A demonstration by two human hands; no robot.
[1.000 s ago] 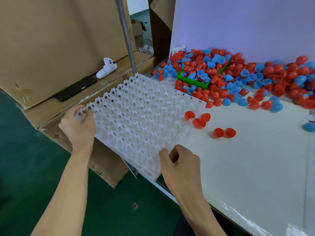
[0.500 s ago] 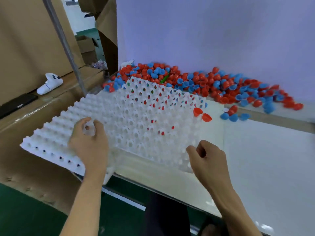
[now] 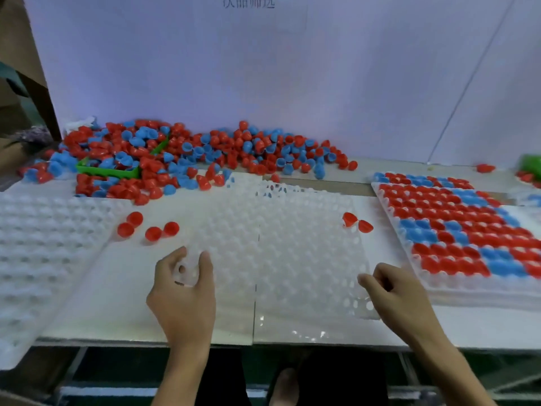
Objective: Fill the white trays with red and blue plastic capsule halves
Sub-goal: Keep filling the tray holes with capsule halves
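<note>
Head view: empty white tray (image 3: 281, 244) lying blurred on the bench (image 3: 483, 326), centred in front, likely so the pile of red and blue capsule halves (image 3: 187, 159) behind stays within reach. Left hand (image 3: 183, 291) pinching the tray's near left edge, fingers (image 3: 205, 265) curled round it. Right hand (image 3: 395, 291) at the near right corner, fingers bent, seemingly clamped on the rim. Filled tray (image 3: 468, 230) just right; further white trays (image 3: 38, 253) left.

Pretty bright, even light, but lots of motion blur, wide-angle bending at the edges, small glare on the surface (image 3: 292, 332).
</note>
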